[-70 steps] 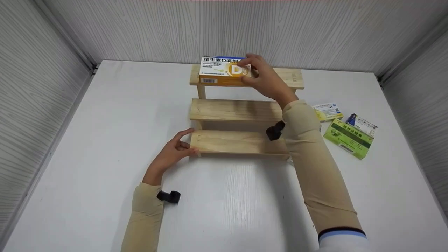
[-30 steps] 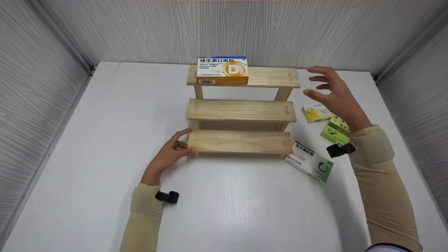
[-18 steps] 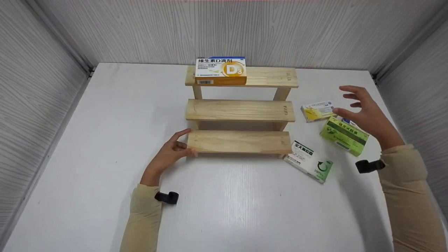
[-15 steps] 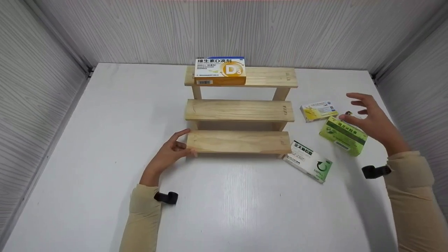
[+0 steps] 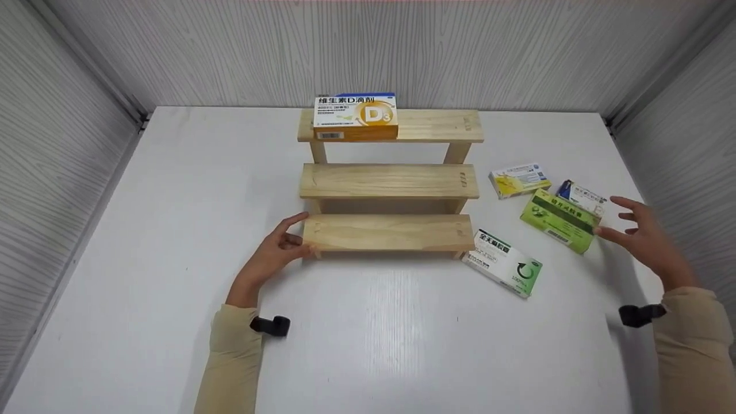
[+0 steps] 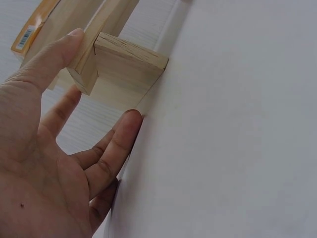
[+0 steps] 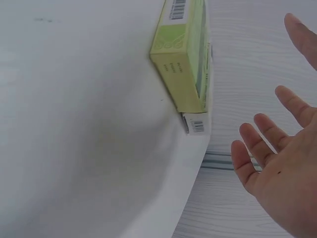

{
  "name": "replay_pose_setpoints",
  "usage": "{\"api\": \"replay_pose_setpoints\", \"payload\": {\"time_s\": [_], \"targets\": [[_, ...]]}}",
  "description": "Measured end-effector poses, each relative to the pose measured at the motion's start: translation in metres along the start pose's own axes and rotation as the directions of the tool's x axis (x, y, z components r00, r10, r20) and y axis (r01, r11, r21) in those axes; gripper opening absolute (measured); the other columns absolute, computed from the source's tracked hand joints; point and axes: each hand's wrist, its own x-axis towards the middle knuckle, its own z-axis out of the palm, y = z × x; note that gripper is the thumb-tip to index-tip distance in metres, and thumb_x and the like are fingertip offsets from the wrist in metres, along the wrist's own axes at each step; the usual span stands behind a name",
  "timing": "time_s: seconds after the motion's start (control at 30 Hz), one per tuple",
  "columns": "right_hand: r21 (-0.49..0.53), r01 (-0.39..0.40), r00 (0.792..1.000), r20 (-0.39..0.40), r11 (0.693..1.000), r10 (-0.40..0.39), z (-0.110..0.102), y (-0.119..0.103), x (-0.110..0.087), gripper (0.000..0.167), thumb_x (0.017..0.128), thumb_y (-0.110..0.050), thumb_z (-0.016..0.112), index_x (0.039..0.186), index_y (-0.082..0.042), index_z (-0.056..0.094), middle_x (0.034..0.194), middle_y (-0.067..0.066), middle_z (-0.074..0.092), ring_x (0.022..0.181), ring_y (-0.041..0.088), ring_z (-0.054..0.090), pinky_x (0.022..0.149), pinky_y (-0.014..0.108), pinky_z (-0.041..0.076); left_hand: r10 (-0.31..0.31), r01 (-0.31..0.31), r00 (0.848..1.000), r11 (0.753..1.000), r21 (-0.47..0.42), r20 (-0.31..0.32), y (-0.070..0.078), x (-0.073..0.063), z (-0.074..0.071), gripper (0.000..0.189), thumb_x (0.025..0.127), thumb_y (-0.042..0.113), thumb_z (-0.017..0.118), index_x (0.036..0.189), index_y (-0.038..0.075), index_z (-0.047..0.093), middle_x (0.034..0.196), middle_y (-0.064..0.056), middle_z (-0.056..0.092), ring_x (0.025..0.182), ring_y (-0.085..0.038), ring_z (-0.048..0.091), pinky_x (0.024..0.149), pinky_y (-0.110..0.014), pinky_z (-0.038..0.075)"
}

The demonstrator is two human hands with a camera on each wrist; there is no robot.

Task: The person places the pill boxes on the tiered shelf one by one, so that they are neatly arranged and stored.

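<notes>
A three-step wooden display rack (image 5: 388,233) stands mid-table. At the left end of its lowest board, my left hand (image 5: 270,256) pinches the board's edges between thumb and index finger; the wrist view shows the other fingers (image 6: 111,156) off the wood. An orange-and-white vitamin D drops box (image 5: 355,118) sits on the top step's left end. Over at the right, my right hand (image 5: 647,238) holds nothing, its thumb overlapping the corner of a green medicine box (image 5: 560,221). The right wrist view has the fingers spread apart from that box. Behind the green box lies a blue-and-white box (image 5: 583,198).
A yellow-and-white box (image 5: 520,179) lies right of the rack's middle step. Close by the rack's front right leg is a white-and-green medicine box (image 5: 503,261). Grey wood-grain panels (image 5: 391,52) wall in the white table (image 5: 368,345) at the back and sides.
My right hand has let go of the vitamin D box on the top step and moved right and toward me, to the green box. My left hand keeps its hold on the rack.
</notes>
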Motion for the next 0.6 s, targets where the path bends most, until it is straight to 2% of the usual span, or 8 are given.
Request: {"api": "replay_pose_setpoints", "payload": {"time_s": [0.2,0.33,0.47,0.6], "targets": [[-0.081,-0.015,0.998,0.055,0.997,0.020,0.008,0.010,0.005,0.092,0.093,-0.040,0.062,0.154,-0.001,0.004,0.152,0.036,-0.003,0.129,0.060,0.017,0.092,0.067,0.030,0.002,-0.002,1.000,1.000,0.007,-0.002,0.000,-0.001,-0.001,0.070,0.089,0.022,0.069,0.150,0.027,0.035,0.112,-0.016,0.057,0.096,-0.021,0.052,0.085,-0.031,0.041],[-0.140,-0.029,0.996,0.085,0.990,0.041,0.013,0.016,0.010,0.094,0.092,-0.040,0.063,0.152,0.003,0.006,0.148,0.041,-0.001,0.127,0.060,0.020,0.092,0.067,0.030,-0.001,0.002,1.000,1.000,0.009,-0.001,0.000,-0.001,-0.002,0.069,0.090,0.023,0.069,0.150,0.027,0.035,0.114,-0.017,0.056,0.099,-0.022,0.052,0.085,-0.031,0.041],[-0.160,-0.047,0.995,0.076,0.986,0.060,0.016,0.020,0.012,0.097,0.090,-0.042,0.065,0.152,0.004,0.006,0.147,0.042,0.002,0.126,0.059,0.021,0.093,0.067,0.029,0.007,-0.007,1.000,1.000,-0.005,0.003,0.001,-0.001,-0.001,0.069,0.090,0.022,0.069,0.150,0.026,0.035,0.113,-0.017,0.055,0.099,-0.022,0.052,0.085,-0.031,0.041],[-0.162,-0.036,0.997,0.056,0.986,0.046,0.018,0.022,0.012,0.095,0.090,-0.042,0.065,0.151,0.004,0.009,0.145,0.042,0.008,0.124,0.059,0.025,0.092,0.066,0.030,0.003,-0.003,1.000,1.000,-0.010,0.000,0.000,-0.001,0.000,0.069,0.089,0.022,0.070,0.149,0.027,0.036,0.112,-0.015,0.054,0.098,-0.021,0.051,0.085,-0.032,0.041]]}}
